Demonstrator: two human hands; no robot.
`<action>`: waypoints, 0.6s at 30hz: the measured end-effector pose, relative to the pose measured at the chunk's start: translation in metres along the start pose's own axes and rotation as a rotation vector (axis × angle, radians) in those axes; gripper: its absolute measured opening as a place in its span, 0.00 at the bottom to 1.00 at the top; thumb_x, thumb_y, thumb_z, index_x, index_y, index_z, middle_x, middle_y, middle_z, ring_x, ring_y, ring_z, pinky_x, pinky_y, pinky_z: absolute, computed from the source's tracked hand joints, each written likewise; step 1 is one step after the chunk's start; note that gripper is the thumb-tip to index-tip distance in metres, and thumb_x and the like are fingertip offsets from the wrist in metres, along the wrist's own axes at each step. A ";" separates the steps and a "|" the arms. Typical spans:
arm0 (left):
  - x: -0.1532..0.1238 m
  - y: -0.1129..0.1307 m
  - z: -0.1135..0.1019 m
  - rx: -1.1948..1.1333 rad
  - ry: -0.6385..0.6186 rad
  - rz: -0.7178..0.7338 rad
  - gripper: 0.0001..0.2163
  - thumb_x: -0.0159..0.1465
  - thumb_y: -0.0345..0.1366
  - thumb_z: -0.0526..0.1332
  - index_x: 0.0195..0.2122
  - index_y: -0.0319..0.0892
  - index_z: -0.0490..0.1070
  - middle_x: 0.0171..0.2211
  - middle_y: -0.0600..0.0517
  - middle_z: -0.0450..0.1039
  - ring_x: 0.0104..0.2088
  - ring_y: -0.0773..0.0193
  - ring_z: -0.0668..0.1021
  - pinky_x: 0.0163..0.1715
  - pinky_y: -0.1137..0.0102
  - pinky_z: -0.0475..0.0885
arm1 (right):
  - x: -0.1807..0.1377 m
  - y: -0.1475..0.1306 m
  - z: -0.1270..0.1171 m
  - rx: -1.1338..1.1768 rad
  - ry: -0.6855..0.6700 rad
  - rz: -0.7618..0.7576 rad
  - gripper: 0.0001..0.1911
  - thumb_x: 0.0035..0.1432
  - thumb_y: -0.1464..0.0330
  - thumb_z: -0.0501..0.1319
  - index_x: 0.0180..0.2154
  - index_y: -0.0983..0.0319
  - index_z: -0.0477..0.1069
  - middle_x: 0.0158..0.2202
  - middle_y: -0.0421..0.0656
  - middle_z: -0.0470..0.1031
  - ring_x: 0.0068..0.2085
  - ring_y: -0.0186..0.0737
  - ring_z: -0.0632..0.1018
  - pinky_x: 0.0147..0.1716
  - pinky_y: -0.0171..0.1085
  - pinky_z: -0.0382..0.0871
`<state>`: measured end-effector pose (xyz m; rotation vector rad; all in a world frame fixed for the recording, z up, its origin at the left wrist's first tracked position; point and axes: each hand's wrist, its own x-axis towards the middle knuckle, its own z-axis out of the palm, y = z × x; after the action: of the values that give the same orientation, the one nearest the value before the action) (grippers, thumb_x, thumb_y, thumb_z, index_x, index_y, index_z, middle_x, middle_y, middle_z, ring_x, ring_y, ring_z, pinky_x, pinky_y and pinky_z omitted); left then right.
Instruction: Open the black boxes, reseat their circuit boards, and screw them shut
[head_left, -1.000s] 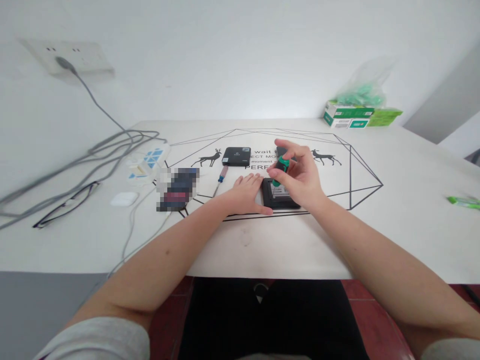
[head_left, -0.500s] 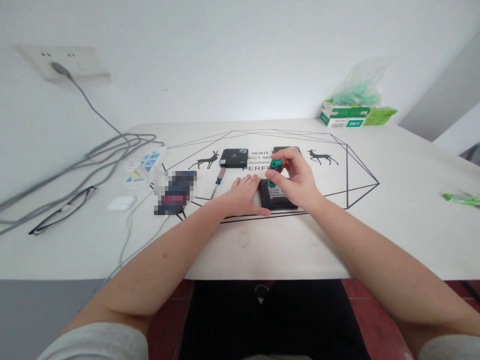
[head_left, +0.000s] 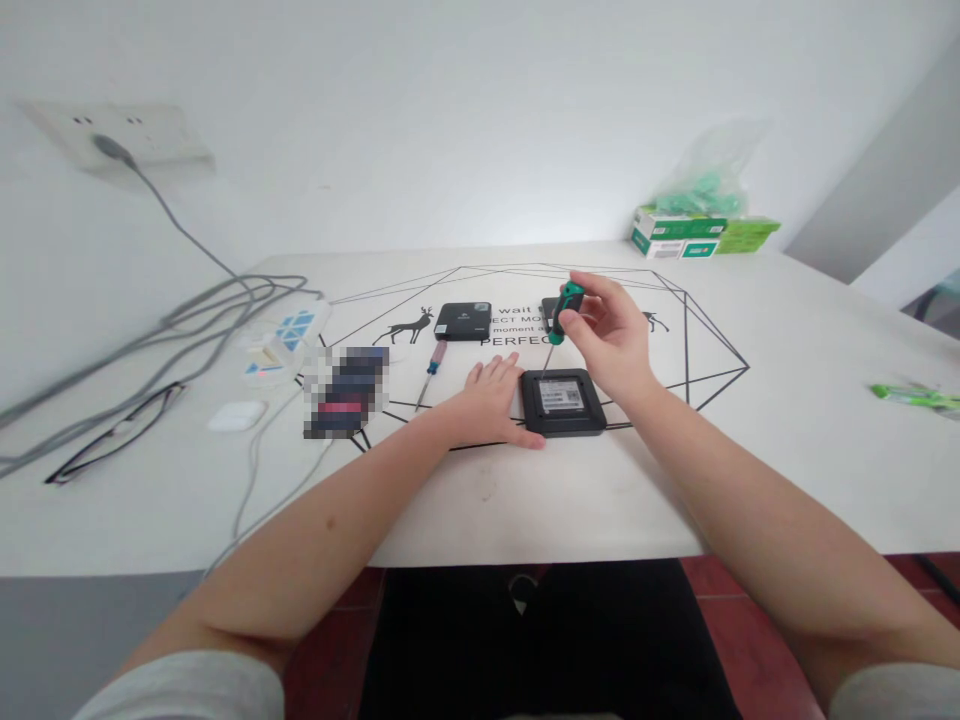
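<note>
My right hand [head_left: 611, 335] grips a screwdriver [head_left: 568, 310] by its green and black handle. The handle leans right, and the thin shaft points down at the upper left part of a black square case [head_left: 531, 412]. Inside that case lies a flat black drive with a white printed label [head_left: 562, 397]. Whether the tip touches the case or the drive, I cannot tell. My left hand [head_left: 487, 403] rests flat along the case's left side with fingers stretched out, the thumb by its front left corner. Nothing is in that hand.
A second screwdriver [head_left: 433, 372] lies left of my left hand. Behind it sits a closed black case [head_left: 463, 321]; another black case [head_left: 551, 308] is partly covered by my right hand. Further left are a blurred phone [head_left: 346, 392], glasses [head_left: 112, 432] and cables [head_left: 247, 285]. Boxes [head_left: 682, 232] stand back right.
The screwdriver's handle has risen and tilted to the right with my right hand, showing its shaft and more of the label. My left hand stays beside the case. The view has shifted slightly.
</note>
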<state>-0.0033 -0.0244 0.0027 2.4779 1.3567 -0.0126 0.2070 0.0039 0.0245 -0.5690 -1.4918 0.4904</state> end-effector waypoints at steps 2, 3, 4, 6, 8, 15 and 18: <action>-0.002 0.004 0.001 0.001 -0.016 0.009 0.65 0.51 0.76 0.63 0.78 0.35 0.43 0.80 0.31 0.32 0.79 0.31 0.41 0.76 0.43 0.39 | 0.000 0.003 0.000 -0.015 0.005 0.011 0.22 0.64 0.53 0.70 0.57 0.50 0.76 0.45 0.42 0.77 0.38 0.38 0.79 0.36 0.40 0.84; -0.003 0.006 0.002 0.002 -0.021 0.010 0.66 0.51 0.76 0.63 0.78 0.34 0.43 0.80 0.31 0.31 0.79 0.31 0.41 0.76 0.43 0.39 | -0.001 0.005 0.000 -0.022 0.002 0.012 0.22 0.64 0.53 0.70 0.57 0.49 0.76 0.45 0.42 0.78 0.38 0.38 0.79 0.36 0.41 0.84; -0.003 0.007 0.002 0.003 -0.026 0.011 0.66 0.51 0.76 0.63 0.78 0.33 0.43 0.80 0.31 0.31 0.79 0.32 0.41 0.76 0.43 0.39 | -0.002 0.006 0.000 -0.027 -0.004 0.010 0.21 0.65 0.54 0.69 0.57 0.49 0.76 0.46 0.42 0.78 0.39 0.38 0.79 0.37 0.41 0.84; -0.004 0.009 0.001 0.005 -0.036 0.007 0.66 0.52 0.76 0.62 0.78 0.31 0.42 0.80 0.30 0.31 0.79 0.33 0.40 0.76 0.44 0.38 | -0.004 0.007 0.001 -0.030 -0.018 0.005 0.20 0.65 0.56 0.69 0.57 0.48 0.76 0.47 0.42 0.78 0.40 0.37 0.79 0.39 0.41 0.84; -0.004 0.011 0.000 0.012 -0.045 0.001 0.66 0.52 0.76 0.62 0.78 0.30 0.42 0.80 0.30 0.31 0.79 0.34 0.40 0.76 0.44 0.37 | -0.006 0.009 0.001 -0.036 -0.031 0.005 0.19 0.66 0.59 0.69 0.58 0.47 0.76 0.48 0.42 0.78 0.40 0.37 0.79 0.39 0.40 0.83; -0.004 0.010 0.000 0.035 -0.064 0.002 0.66 0.54 0.77 0.60 0.79 0.34 0.38 0.80 0.31 0.32 0.79 0.32 0.40 0.76 0.45 0.38 | -0.004 0.010 0.000 -0.088 -0.039 -0.021 0.19 0.65 0.62 0.69 0.57 0.48 0.77 0.50 0.42 0.76 0.42 0.38 0.78 0.39 0.40 0.83; -0.003 0.009 0.000 0.044 -0.067 0.003 0.67 0.54 0.77 0.60 0.79 0.31 0.38 0.80 0.31 0.32 0.79 0.33 0.39 0.76 0.45 0.38 | -0.004 0.011 -0.001 -0.079 -0.034 -0.018 0.20 0.66 0.62 0.68 0.58 0.47 0.76 0.49 0.42 0.76 0.42 0.38 0.78 0.38 0.40 0.82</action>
<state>0.0021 -0.0318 0.0053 2.4923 1.3385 -0.1244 0.2084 0.0094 0.0145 -0.6114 -1.5523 0.4309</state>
